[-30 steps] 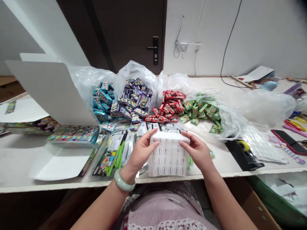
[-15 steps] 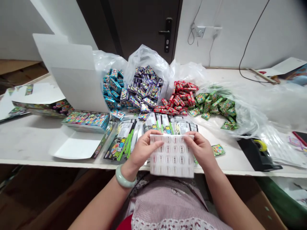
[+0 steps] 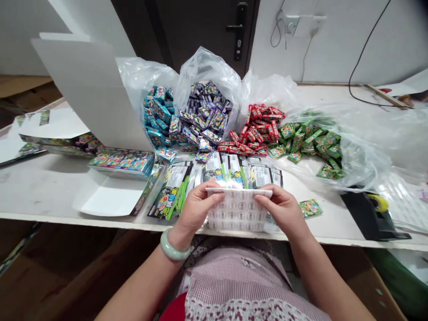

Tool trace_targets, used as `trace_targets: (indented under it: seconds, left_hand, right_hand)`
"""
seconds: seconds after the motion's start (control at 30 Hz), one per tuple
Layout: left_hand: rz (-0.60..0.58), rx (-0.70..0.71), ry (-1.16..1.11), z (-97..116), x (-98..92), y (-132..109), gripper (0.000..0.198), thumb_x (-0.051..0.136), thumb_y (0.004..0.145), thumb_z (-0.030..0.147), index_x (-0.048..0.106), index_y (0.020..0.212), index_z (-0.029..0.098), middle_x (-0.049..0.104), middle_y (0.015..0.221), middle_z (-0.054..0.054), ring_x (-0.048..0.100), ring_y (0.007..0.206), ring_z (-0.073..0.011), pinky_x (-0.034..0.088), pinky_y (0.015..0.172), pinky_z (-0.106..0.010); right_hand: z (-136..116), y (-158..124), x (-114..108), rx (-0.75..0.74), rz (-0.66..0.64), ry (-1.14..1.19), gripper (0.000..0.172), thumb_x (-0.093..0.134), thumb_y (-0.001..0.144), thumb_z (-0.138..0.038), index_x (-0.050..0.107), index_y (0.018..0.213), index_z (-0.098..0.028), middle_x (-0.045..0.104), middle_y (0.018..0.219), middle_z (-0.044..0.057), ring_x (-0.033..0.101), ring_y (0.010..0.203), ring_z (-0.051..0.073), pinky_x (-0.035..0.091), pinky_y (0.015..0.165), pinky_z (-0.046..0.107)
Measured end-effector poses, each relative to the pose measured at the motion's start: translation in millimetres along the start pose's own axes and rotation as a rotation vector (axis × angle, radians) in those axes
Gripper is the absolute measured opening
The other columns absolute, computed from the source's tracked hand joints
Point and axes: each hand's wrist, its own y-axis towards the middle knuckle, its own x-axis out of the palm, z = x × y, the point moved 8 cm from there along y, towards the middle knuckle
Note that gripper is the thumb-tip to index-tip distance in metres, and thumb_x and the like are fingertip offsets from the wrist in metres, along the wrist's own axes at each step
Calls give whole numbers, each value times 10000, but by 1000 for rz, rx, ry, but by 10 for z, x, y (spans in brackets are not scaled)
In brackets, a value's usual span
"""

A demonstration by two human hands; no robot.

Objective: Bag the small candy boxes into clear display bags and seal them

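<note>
Between my hands, over the table's front edge, is a white sheet of round stickers (image 3: 237,211) printed in rows. My left hand (image 3: 200,205) pinches its upper left corner, thumb on the near face. The upper right corner is gripped the same way by my right hand (image 3: 282,207). Just behind the sheet lie flat printed pouches (image 3: 230,171), partly hidden by it. More black and green pouches (image 3: 170,191) are stacked left of my left hand. A single green candy packet (image 3: 310,207) lies right of my right hand.
Plastic bags along the back spill blue packets (image 3: 158,111), purple packets (image 3: 209,113), red packets (image 3: 259,129) and green packets (image 3: 310,142). An open display box (image 3: 120,162) with a raised white lid stands left. A black tape dispenser (image 3: 368,218) sits at the right front.
The sticker sheet has tilted, so its face looks shorter and its lower edge sits higher. Both hands keep hold of its corners. The camera view has shifted slightly.
</note>
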Motion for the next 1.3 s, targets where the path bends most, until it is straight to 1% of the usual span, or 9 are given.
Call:
trace_targets:
  seconds: [0.1,0.23,0.4,0.53,0.63,0.87,1.1,1.2,1.3]
  left_hand:
    - [-54,62,47,46,22,-4,72,747,710,176,728,753,230,642,796,3,573,806,-134,467,763,-246]
    - [-32,29,25,21,10,-12,147,737,706,163,751,814,262,648,900,0,588,869,-145,477,752,-244]
    - [-57,-21,65,36,84,-34,73,754,686,200,744,751,230,664,807,-12,576,761,-140,470,672,-240]
    - [-7,-88,56,10,97,-41,92,761,672,259,696,660,194,622,705,-7,515,619,-116,417,551,-225]
    - [0,-95,70,-1,91,-41,164,753,691,310,673,630,181,567,639,2,462,566,-103,386,519,-220]
    - [-12,-36,107,11,47,-34,89,761,686,248,715,742,197,642,793,-25,560,749,-148,454,632,-230]
    - [-3,-133,31,-159,63,-20,164,755,715,320,673,691,181,551,632,17,458,548,-91,366,508,-209]
    - [-26,-75,101,-88,67,-15,125,750,722,298,694,724,187,609,710,-6,519,623,-115,412,558,-224]
    - [-94,37,247,69,150,-38,52,725,748,249,716,758,198,657,787,-31,577,739,-154,466,656,-257]
  right_hand:
    - [63,1,37,24,-45,85,193,732,748,-384,652,788,-213,612,708,-7,549,647,142,457,588,242]
    - [133,2,69,107,-69,170,216,749,724,-392,673,825,-217,640,734,-6,562,639,141,466,579,242]
    - [11,-2,-12,-11,6,55,190,710,763,-380,652,714,-207,614,676,0,539,605,136,433,537,234]
    - [-86,-37,-28,-111,23,-65,218,669,802,-352,611,655,-202,580,639,-1,524,596,135,406,535,243]
    - [-61,-41,-22,-86,26,-52,262,664,797,-364,577,609,-202,531,573,-19,476,532,119,366,488,234]
    - [99,-44,20,53,-40,78,197,733,733,-376,636,764,-207,601,680,-6,527,596,134,433,542,243]
    - [12,-48,-48,-45,10,-30,323,659,804,-376,497,583,-204,454,556,-42,409,527,106,341,505,241]
    - [0,-22,-55,-15,-76,-47,232,675,794,-405,606,691,-209,564,618,-21,503,561,128,398,525,251]
    - [-162,18,-73,-111,-150,-195,238,722,768,-411,684,916,-229,692,857,30,626,790,190,486,717,317]
